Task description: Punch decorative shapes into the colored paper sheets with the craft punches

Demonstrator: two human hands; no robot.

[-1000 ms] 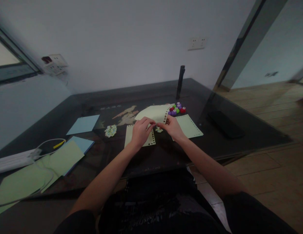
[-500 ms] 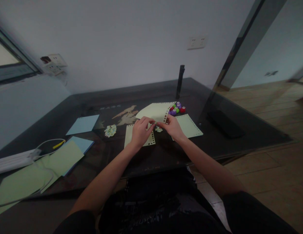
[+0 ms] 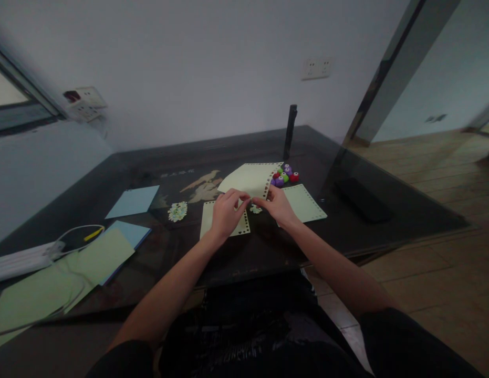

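Observation:
A pale yellow-green sheet of paper (image 3: 248, 177), with small holes along its far and right edges, is raised above the table between my hands. My left hand (image 3: 227, 211) is closed at its near edge, thumb and finger pinched together. My right hand (image 3: 280, 205) grips the near right corner, its fingertips almost meeting the left ones. Any tiny piece between the fingertips is too small to make out. Beneath them lies a small heap of paper cutouts (image 3: 256, 209). Another holed sheet (image 3: 206, 218) lies partly under my left hand.
Several colourful round craft punches (image 3: 284, 177) sit behind my right hand, near a holed sheet (image 3: 305, 203). Leftward are a cutout pile (image 3: 177, 211), blue paper (image 3: 134, 201), green sheets (image 3: 98, 257) and a white power strip (image 3: 23, 261). A black phone-like slab (image 3: 363, 199) lies right.
The raised sheet has shifted very slightly. Both hands keep nearly the same pinch and place; the whole view has moved a little.

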